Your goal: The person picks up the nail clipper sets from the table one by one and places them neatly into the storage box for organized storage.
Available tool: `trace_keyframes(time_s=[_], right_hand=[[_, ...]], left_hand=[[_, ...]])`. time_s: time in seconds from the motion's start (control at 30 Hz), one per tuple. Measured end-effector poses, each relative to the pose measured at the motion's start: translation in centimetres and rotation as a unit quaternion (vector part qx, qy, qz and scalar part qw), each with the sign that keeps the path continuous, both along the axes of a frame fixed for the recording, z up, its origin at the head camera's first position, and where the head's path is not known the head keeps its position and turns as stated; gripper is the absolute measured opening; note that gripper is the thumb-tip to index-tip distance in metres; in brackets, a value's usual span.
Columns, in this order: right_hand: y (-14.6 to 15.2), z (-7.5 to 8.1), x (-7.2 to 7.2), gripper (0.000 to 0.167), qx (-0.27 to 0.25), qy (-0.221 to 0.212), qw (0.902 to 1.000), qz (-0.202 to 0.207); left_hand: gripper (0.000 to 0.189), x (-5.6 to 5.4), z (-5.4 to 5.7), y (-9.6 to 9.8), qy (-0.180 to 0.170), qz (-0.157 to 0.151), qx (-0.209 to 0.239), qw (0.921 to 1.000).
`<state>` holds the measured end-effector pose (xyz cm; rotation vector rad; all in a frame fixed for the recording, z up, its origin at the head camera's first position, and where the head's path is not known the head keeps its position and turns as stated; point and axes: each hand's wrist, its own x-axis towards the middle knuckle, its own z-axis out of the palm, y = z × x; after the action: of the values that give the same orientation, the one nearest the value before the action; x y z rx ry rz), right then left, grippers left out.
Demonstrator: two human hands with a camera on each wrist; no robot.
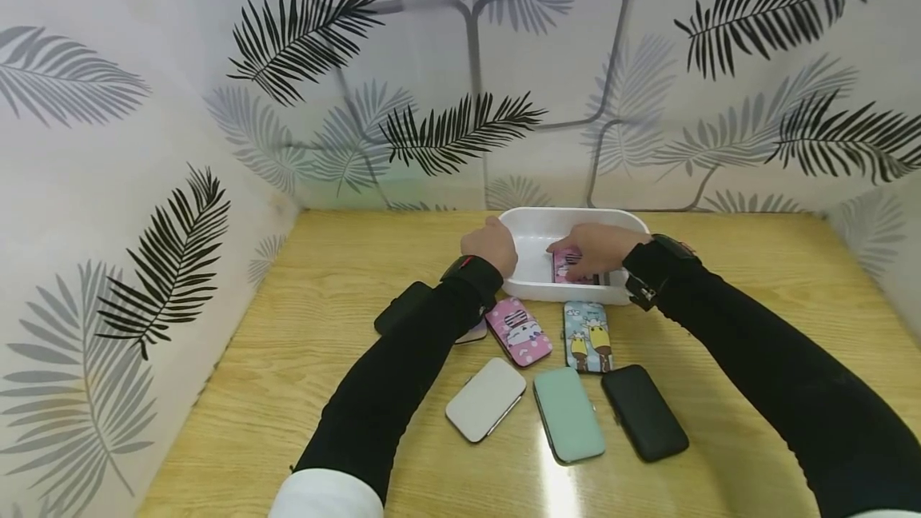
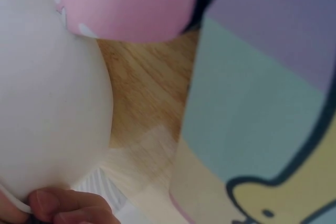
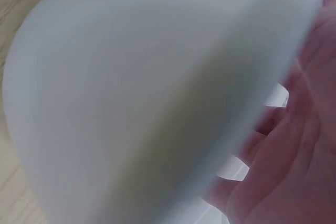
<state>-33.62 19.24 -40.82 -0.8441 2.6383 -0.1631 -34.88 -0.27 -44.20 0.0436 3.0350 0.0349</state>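
Note:
At the back of the table stands a white oblong box. My left hand holds its left end; in the left wrist view the fingertips curl over the rim. My right hand reaches down inside the box and grips a small pink cartoon case there, its fingers partly covering the case. In the right wrist view the box wall hides much of that hand. Just in front of the box lie a second pink case and a blue giraffe case.
Nearer the front lie a white case, a mint case and a black case. A dark case and a pastel case lie partly under the left forearm. A leaf-patterned wall rises behind the table.

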Motion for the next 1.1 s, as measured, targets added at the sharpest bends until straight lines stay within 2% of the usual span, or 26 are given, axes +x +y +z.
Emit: trace_keyframes(time_s=[0.13, 0.4, 0.57, 0.7, 0.93, 1.0, 1.1], right_hand=[[0.3, -0.1, 0.2, 0.054, 0.005, 0.006, 0.9999, 0.015], [0.9, -0.5, 0.3, 0.055, 0.004, -0.004, 0.9999, 0.015], [1.2, -0.6, 0.5, 0.054, -0.004, 0.005, 0.9997, 0.022], [1.5, -0.3, 1.2, 0.053, -0.026, 0.022, 0.9991, 0.026], [2.8, 1.2, 4.2, 0.050, -0.092, 0.081, 0.9925, 0.001], [3.2, 1.6, 5.7, 0.046, -0.106, 0.101, 0.9892, -0.002], [3.8, 2.1, 8.6, 0.039, -0.136, 0.111, 0.9845, -0.003]], left_hand=[[0.046, 0.1, -0.2, 0.0, 0.000, -0.004, 0.002, 1.0000], [0.045, 0.4, -0.4, 0.2, -0.005, 0.001, 0.001, 1.0000], [0.046, 0.6, -0.3, 0.3, -0.010, 0.005, 0.007, 0.9999], [0.045, 0.8, 0.0, 0.3, -0.013, 0.008, 0.013, 0.9998], [0.043, 0.5, 0.5, 0.1, -0.007, 0.011, 0.014, 0.9998], [0.043, 0.4, 0.5, 0.1, -0.007, 0.010, 0.010, 0.9999], [0.045, 0.2, 0.4, 0.0, -0.008, 0.005, 0.002, 1.0000]])
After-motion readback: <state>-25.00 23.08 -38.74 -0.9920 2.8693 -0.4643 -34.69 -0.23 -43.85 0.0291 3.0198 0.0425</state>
